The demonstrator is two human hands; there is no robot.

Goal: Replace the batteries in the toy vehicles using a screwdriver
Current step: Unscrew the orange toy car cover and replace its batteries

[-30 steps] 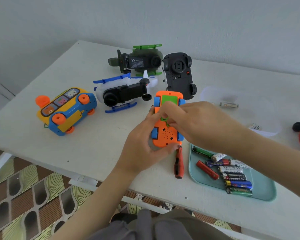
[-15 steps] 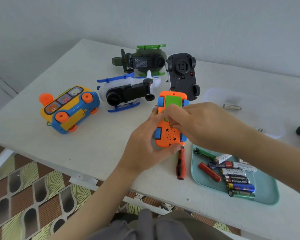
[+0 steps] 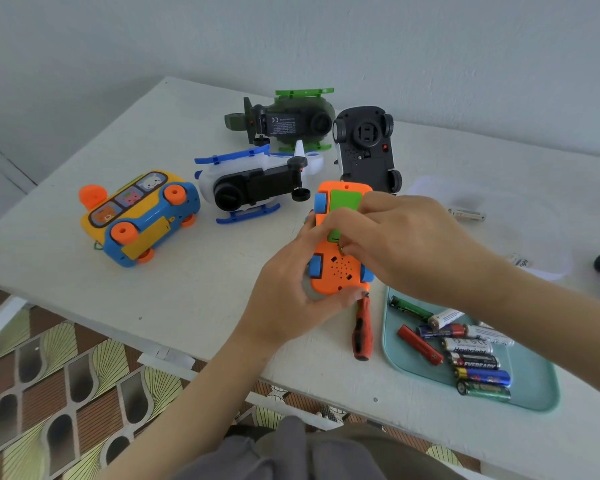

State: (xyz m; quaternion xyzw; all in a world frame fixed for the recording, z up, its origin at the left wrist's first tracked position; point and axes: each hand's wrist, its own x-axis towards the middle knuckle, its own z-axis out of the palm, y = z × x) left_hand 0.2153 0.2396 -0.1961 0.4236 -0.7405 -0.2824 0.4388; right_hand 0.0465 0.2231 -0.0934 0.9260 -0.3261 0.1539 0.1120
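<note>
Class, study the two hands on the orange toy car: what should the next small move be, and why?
Probably lift the green cover away with the right hand. The left hand grips the orange car underside up, the right hand pinches the cover's near edge, and the screwdriver lies unused beside the tray of batteries, so unscrewing seems finished.

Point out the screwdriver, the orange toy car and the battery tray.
screwdriver (image 3: pixel 362 332): head view, on its red handle.
orange toy car (image 3: pixel 336 271): head view, on its underside with holes.
tray (image 3: pixel 536 384): head view, on its bare teal floor.
</note>
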